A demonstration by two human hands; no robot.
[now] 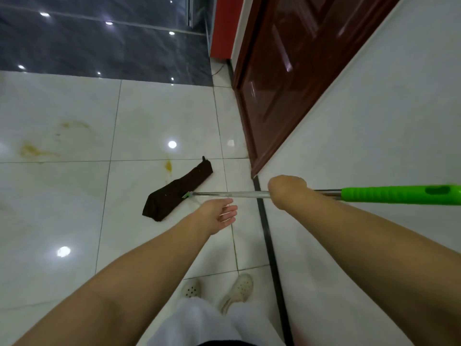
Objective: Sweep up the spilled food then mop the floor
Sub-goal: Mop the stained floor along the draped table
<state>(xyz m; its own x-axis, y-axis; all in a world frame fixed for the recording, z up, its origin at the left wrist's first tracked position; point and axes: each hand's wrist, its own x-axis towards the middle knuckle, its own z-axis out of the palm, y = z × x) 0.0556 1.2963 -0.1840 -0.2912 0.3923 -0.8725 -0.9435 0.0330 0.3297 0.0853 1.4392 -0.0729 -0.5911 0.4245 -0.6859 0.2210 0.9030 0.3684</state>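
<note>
Two hands are out in front of us, and only one is working. Our right hand (pixel 287 192) is wrapped round the metal shaft of the flat mop (pixel 177 193), just below the green handle sleeve (pixel 399 194), its grip clamped on the pole so we can steer from high up without stooping. Our left hand (pixel 222 216) hangs just beneath the shaft with fingers loose and apart, holding nothing; we judge it is placed there to join the pole lower down and add pressure.

The mop's dark brown pad lies flat on the white tiled floor (pixel 62 208), angled toward a yellow smear (pixel 168 166) just beyond its far edge. More yellowish stains (pixel 32 151) sit well apart to the left, on the neighbouring tile. We see no solid food scraps, so sweeping looks done to us and mopping is the step in hand, with the stains still untouched.

To the right stand a white wall and a reddish-brown door (pixel 282 83), with the pole crossing the dark threshold strip (pixel 268 236). Our pale clogs (pixel 239 288) stand close behind the pad. The next push probably needs both hands and a forward stroke over the nearest smear.
</note>
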